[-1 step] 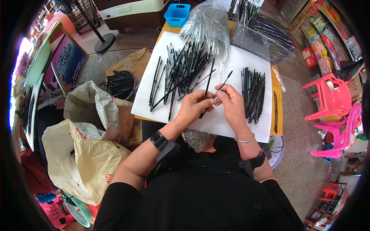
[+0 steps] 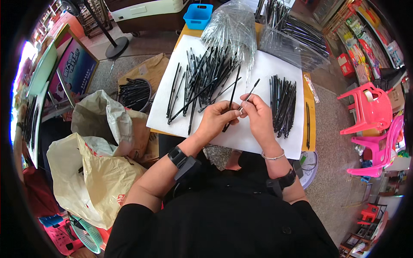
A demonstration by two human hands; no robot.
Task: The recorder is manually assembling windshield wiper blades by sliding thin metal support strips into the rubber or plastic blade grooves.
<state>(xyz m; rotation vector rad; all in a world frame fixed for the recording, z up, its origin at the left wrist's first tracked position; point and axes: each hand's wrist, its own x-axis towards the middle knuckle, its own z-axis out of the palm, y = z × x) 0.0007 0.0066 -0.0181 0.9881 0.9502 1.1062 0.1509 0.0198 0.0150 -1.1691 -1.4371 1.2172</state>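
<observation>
1. Crowded shop floor: colourful packets line a shelf (image 2: 359, 47) at right beside a glossy pink plastic chair (image 2: 365, 107), while a white sheet (image 2: 241, 139) covers most of a yellow-brown tabletop (image 2: 312, 144).

2. At the near side of the sheet, the left hand (image 2: 215, 118) has its thumb and fingers closed on a long, straight black rod (image 2: 234, 89), which leans slightly right above the grip and emerges below it.

3. Just beside it, the right hand (image 2: 257, 118) pinches a short, slender black rod (image 2: 253, 89) near its lower end; its dark tip slants up and right beyond the fingers. Fingertips of both hands nearly meet; whether the two rods touch cannot be told.

4. Beyond the left hand lies a loose heap of black rods (image 2: 206, 77); right of the right hand, a neater row of black rods (image 2: 282, 105) lies side by side.

5. Pale lettering marks a purple-and-blue signboard (image 2: 79, 71) at left, and a small red print shows on a cream-coloured woven sack (image 2: 103, 167). Writing on the shelf packets is too small to read.
</observation>
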